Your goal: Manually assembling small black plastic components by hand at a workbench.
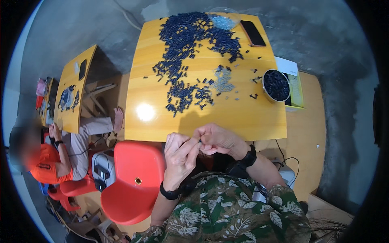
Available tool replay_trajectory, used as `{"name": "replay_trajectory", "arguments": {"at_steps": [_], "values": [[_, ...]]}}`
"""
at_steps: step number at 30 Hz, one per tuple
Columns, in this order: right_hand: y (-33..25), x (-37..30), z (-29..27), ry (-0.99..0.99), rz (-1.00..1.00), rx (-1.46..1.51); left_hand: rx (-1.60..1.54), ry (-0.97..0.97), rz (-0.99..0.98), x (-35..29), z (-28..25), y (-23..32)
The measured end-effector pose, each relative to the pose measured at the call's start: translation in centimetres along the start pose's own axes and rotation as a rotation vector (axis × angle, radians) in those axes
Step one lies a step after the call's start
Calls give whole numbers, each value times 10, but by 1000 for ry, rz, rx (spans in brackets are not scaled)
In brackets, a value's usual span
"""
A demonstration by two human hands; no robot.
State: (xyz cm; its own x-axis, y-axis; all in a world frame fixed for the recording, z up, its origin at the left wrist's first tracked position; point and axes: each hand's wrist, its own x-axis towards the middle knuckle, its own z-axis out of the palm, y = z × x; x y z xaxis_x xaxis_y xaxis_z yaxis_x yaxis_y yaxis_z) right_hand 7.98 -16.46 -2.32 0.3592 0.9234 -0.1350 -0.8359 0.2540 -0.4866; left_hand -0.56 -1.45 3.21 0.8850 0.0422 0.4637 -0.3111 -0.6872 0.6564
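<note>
While two bare hands work close to the body, the yellow-topped table (247,117) spreads out just beyond them, the biggest thing here. Well off to the left of the hands, a co-worker in an orange top (48,168) sits with hands raised. Nearer on that side, a red chair (137,162), seat unoccupied.

Beyond the hands, a sprawling heap of short black pieces (182,30) runs from the table's far edge down toward the fingers, thinning as it comes.

The hands: left hand (178,154) curled, thumb and forefinger pinching; right hand (219,139) pinching in from the other side, fingertips meeting the left's just short of the table's near edge.

Out to their right, a round container (279,100) full of the black pieces. Far ahead, a clear dish (225,9) with pale blue bits, a dark-screened phone (253,33) just right of it. Between heap and container, ahead of the right hand — a patch of small clear bits (223,81).

Smallest: a small dark piece (200,141), gripped between the fingertips of both hands. One part or two joined, cannot tell. Step in hand, by my reading: fine two-handed fingertip work on that piece — the next move calls for one side holding steady while the other presses or turns lightly.
</note>
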Motion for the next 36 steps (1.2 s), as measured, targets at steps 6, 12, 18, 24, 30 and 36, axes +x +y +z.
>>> {"name": "replay_trajectory", "arguments": {"at_steps": [6, 12, 18, 24, 30, 36], "values": [[3, 0, -2, -35, -50, 34, 18, -37, -31, -1, 2, -1], [4, -4, 2, 71, -85, -134, -13, -40, -1, 0, 2, 0], [12, -3, -5, 26, -74, -35, -15, -56, 24, -2, 6, -5], [16, -5, 0, 30, -75, -7, -18, -32, 19, -7, 7, -3], [19, -8, -1, 71, -114, -66, -46, -87, 0, -7, 9, -5], [25, -8, 10, 14, -104, 122, -88, -25, 64, -10, 11, -1]]}}
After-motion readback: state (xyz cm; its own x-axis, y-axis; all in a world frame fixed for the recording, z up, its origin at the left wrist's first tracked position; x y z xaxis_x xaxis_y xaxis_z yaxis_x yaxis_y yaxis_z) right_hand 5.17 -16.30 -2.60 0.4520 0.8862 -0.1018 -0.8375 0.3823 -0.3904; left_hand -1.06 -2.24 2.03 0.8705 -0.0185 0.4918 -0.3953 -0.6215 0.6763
